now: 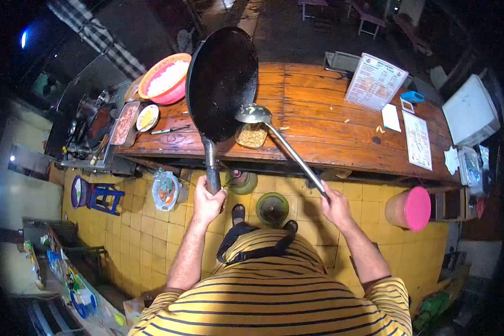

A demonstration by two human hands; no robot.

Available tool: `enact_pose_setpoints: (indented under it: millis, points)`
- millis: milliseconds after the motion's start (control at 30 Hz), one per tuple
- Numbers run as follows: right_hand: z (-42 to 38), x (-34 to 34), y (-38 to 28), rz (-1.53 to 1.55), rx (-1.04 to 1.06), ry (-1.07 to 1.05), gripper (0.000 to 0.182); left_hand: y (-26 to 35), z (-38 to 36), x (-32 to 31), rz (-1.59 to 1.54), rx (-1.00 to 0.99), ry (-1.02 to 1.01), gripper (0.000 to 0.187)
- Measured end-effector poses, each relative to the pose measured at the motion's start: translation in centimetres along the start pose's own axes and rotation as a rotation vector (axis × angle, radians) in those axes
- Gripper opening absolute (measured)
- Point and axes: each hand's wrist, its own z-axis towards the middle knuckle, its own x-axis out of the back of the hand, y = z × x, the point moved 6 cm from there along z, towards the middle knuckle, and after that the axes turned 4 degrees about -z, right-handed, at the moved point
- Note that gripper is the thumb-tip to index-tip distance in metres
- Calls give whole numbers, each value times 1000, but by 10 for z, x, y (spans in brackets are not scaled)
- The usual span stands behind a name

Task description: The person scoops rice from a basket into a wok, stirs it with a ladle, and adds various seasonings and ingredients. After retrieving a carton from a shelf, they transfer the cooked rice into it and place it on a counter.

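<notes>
My left hand (209, 201) is wrapped round the handle of a large black wok (221, 78), which is tilted up over the wooden table. In my right hand (336, 208) is the long handle of a metal ladle (297, 157). The ladle's bowl, with bits of food in it, is at the wok's lower right edge. Just below that bowl, a container of noodle-like food (251, 138) sits near the table's front edge, partly hidden by the ladle and wok.
On the wooden table (330, 140) are a pink basin of rice (165, 81), a tray of meat (125, 124), a small bowl (148, 118) and menus (376, 81). A green gas cylinder (273, 209) and a pink-lidded bucket (416, 209) stand on the floor.
</notes>
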Motion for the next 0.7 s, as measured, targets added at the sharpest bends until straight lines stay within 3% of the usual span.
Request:
enact_pose_setpoints:
  millis: [100, 167, 200, 367, 600, 700]
  points:
    - [-9, 18, -1, 158, 18, -35, 50, 18, -10, 8, -56, 50, 12, 32]
    - [-25, -1, 4, 655, -449, -314, 48, 24, -20, 19, -187, 98, -2, 33]
    - [-28, -1, -10, 791, -539, -382, 45, 26, -29, 25, -265, 110, -67, 31]
    - [-26, -33, -30, 819, -565, -413, 42, 15, -78, 66, -526, 222, -81, 28]
    - [2, -78, -65, 1000, -609, -290, 28, -67, -181, 141, -864, 440, -37, 33]
    - [7, -88, -90, 1031, -629, -214, 31, -97, -229, 177, -942, 527, 14, 35]
